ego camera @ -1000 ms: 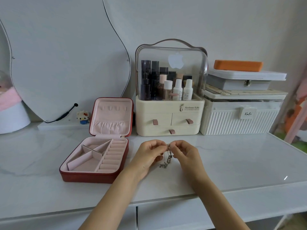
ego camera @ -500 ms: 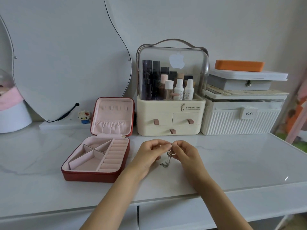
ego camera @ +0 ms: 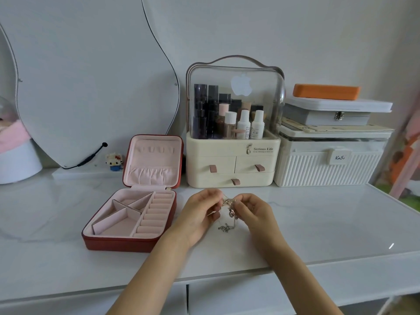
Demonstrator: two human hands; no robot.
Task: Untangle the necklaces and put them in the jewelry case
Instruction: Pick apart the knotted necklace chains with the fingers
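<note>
Necklaces [ego camera: 229,210] hang in one tangled bunch between the two hands, above the white marble worktop [ego camera: 318,223], with the loose lower ends trailing down to its surface. Behind the hands, against the wall, stand a cream cosmetics organizer [ego camera: 231,164] with a clear domed lid and three drawers, and to its right a ribbed white storage box [ego camera: 329,164] with a grey case and an orange case stacked on top. To the left of the hands, near but apart from them, the red jewelry case [ego camera: 131,242] lies open, its pink-lined lid upright and its compartments showing no chains. The left hand [ego camera: 200,214] has its grip pinched on the top of the tangle, fingers curled. The right hand [ego camera: 254,212] pinches the same knot from the other side, thumb and fingertips close against the left hand's.
</note>
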